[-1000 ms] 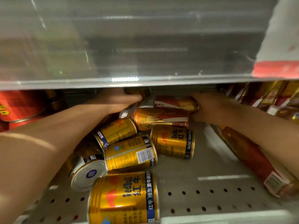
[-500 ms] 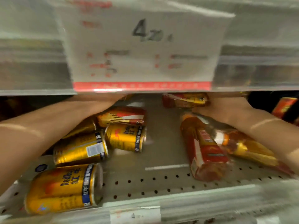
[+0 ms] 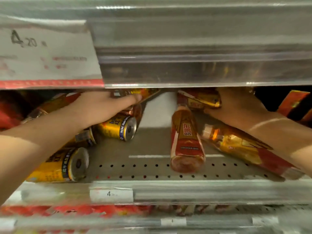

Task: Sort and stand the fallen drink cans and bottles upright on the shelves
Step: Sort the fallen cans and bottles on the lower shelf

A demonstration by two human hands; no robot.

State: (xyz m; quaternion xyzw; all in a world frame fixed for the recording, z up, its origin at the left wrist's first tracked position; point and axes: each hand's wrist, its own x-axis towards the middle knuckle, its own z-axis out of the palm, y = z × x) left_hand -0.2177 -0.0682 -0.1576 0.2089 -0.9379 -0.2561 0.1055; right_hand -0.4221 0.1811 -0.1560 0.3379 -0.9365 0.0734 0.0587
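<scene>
Both arms were reached deep into the shelf (image 3: pixel 152 149), under the lip of the shelf above. The left hand (image 3: pixel 101 107) lay over a tilted bottle at the back (image 3: pixel 145 94). Its fingers ran up under the lip, so I could not tell whether it gripped or only pressed. The right hand (image 3: pixel 236 107) was curled round the back bottle (image 3: pixel 202 99), thumb underneath.

Nothing stood upright. The front can (image 3: pixel 57 166) lay on its side at the shelf edge, and the second can (image 3: pixel 118 127) lay just behind it under the left wrist. The middle bottle (image 3: pixel 185 141) lay base toward the camera. The right bottle (image 3: pixel 236 144) lay slanted under the right forearm.

Handling, as a judgement: the cans looked full, so fairly heavy and stiff. Their round smooth metal would roll if nudged. Best hold is round the middle of the body, then tip onto the base. The bottles looked like plastic with glossy sleeves, a bit slippery and top-heavy once stood. Grip them low on the wide body, not the neck. The front can sat closest to the edge and could roll off. A price tag (image 3: pixel 111 194) sat on the shelf rail.
</scene>
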